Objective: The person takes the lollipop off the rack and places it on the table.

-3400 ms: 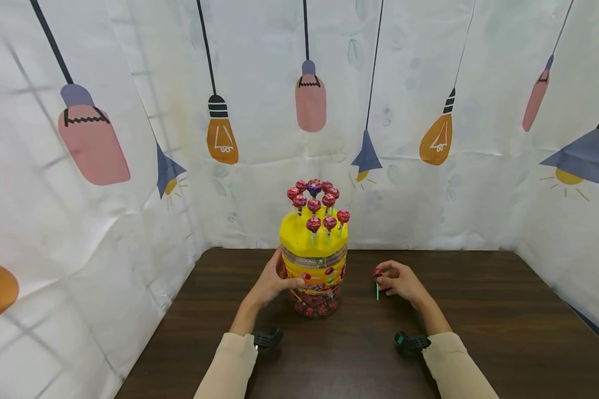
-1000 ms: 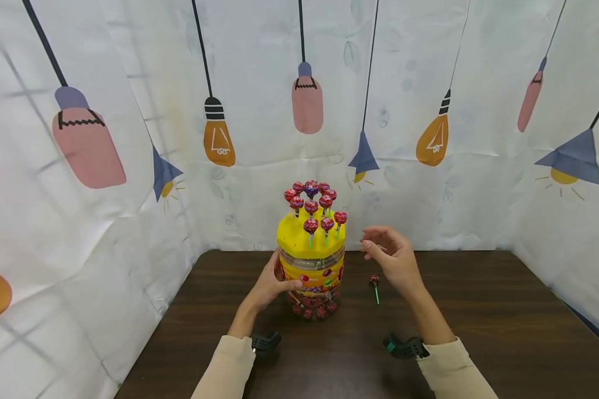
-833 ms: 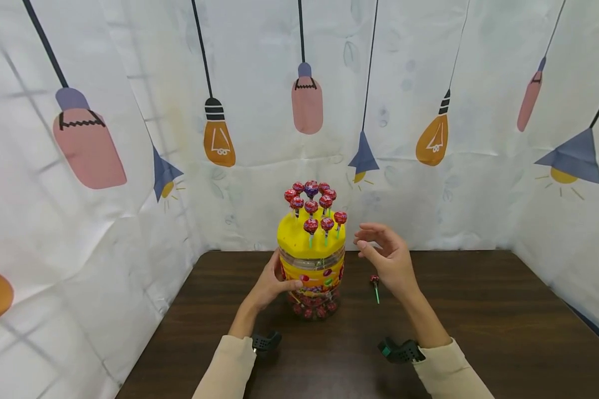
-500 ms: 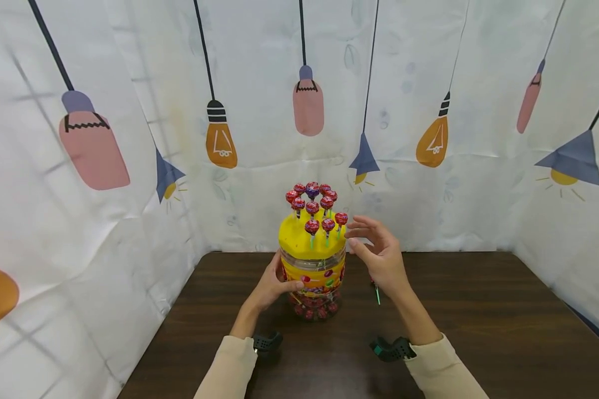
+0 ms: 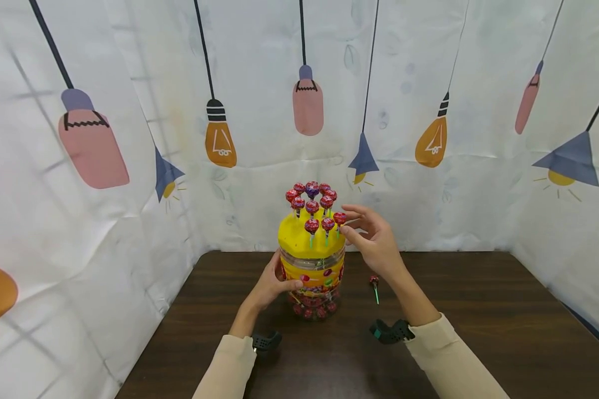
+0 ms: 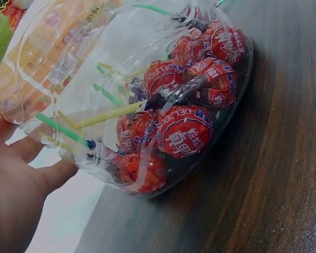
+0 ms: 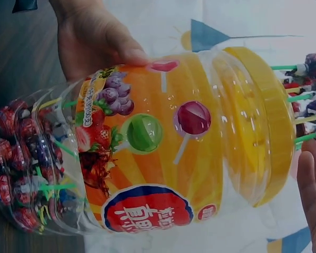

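My left hand (image 5: 275, 284) grips the side of a clear candy jar (image 7: 147, 147), its thumb across the yellow label. Wrapped lollipops stand upright in the jar's yellow lid (image 5: 295, 239), sticks down. My right hand (image 5: 371, 235) is at the lid's right side, thumb and fingertips pinching the front-right lollipop (image 5: 339, 218). In the right wrist view, only part of that hand's fingers (image 7: 308, 179) show beside the lid. On the dark table to the right of the jar lies a loose lollipop (image 5: 374, 280) with a green stick.
More red-wrapped lollipops (image 6: 184, 132) are heaped in the jar's bottom. The jar stands on a dark wooden table (image 5: 469, 310). Behind it hangs a white curtain (image 5: 259, 221) printed with lamps.
Earlier, my right hand let go of the loose lollipop on the table. It has since risen and moved left to the lollipop on the lid. My left hand keeps its grip.
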`<state>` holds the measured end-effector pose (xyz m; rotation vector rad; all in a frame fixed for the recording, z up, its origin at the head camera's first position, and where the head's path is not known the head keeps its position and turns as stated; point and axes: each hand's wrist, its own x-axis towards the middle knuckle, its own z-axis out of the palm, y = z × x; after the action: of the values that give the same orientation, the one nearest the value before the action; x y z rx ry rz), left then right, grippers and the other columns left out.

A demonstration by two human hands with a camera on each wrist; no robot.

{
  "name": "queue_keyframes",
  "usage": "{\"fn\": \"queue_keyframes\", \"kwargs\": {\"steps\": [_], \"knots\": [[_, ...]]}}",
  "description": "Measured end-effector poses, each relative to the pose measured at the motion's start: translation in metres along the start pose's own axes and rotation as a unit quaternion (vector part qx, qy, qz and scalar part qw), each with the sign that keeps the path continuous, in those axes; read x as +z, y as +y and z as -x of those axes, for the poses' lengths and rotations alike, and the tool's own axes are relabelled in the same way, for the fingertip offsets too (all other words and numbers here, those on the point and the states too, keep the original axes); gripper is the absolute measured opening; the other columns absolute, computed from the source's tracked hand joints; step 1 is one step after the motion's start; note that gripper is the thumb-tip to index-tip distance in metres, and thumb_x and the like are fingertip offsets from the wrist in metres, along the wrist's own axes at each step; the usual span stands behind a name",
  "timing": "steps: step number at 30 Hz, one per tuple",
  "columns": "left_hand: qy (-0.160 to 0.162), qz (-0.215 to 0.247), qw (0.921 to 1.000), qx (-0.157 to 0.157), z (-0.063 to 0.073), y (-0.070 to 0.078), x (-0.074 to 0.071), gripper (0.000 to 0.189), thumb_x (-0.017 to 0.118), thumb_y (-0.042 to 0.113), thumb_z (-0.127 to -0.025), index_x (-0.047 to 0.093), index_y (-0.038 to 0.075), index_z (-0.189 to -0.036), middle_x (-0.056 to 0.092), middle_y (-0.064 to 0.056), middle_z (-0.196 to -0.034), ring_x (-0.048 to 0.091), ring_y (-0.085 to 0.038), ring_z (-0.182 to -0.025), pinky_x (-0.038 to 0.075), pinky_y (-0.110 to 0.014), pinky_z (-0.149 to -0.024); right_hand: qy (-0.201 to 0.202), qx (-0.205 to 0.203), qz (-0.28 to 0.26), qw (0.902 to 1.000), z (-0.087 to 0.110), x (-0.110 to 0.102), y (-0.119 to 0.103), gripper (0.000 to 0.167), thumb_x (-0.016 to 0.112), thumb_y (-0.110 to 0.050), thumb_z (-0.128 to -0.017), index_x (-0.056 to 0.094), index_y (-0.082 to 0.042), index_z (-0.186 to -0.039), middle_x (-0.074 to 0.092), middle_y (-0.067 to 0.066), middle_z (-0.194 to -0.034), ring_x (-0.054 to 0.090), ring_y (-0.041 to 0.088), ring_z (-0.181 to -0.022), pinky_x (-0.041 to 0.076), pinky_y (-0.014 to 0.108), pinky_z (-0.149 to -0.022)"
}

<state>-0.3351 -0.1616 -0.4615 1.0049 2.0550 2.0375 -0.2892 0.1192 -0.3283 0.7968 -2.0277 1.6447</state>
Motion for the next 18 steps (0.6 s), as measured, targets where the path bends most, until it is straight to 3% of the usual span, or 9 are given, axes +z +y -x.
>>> {"fn": "queue_keyframes", "kwargs": {"steps": [3,10,18], "knots": [[0.001,-0.002,1.0000,-0.001,0.0001,-0.0001,-0.0003,0.083,0.076,0.017,-0.093,0.027,0.025,-0.159,0.048,-0.011,-0.147,0.058,-0.021,-0.129,0.053,-0.033,-0.107,-0.007,0.004,0.006,0.9999,-0.0017,0.0008,0.0000,0.041,0.068,-0.008,-0.098,0.061,-0.009,-0.138,0.067,0.017,-0.122,0.067,0.011,-0.096,0.063,0.038,-0.074],[0.002,-0.003,1.0000,-0.003,0.0003,0.0018,0.0005,0.084,0.077,0.021,-0.092,0.027,0.027,-0.159,0.048,-0.012,-0.148,0.058,-0.022,-0.129,0.053,-0.033,-0.107,-0.013,0.003,0.010,0.9999,-0.0052,0.0024,0.0016,0.038,0.068,-0.007,-0.097,0.062,-0.007,-0.135,0.067,0.019,-0.113,0.069,0.013,-0.091,0.061,0.028,-0.071],[0.002,-0.001,1.0000,-0.007,-0.0003,0.0014,0.0007,0.083,0.077,0.021,-0.093,0.027,0.025,-0.158,0.049,-0.012,-0.147,0.059,-0.022,-0.127,0.054,-0.034,-0.106,-0.008,-0.001,0.012,0.9999,-0.0088,0.0037,0.0028,0.035,0.068,-0.006,-0.097,0.064,-0.005,-0.132,0.069,0.019,-0.109,0.069,0.014,-0.087,0.061,0.028,-0.070]]}}
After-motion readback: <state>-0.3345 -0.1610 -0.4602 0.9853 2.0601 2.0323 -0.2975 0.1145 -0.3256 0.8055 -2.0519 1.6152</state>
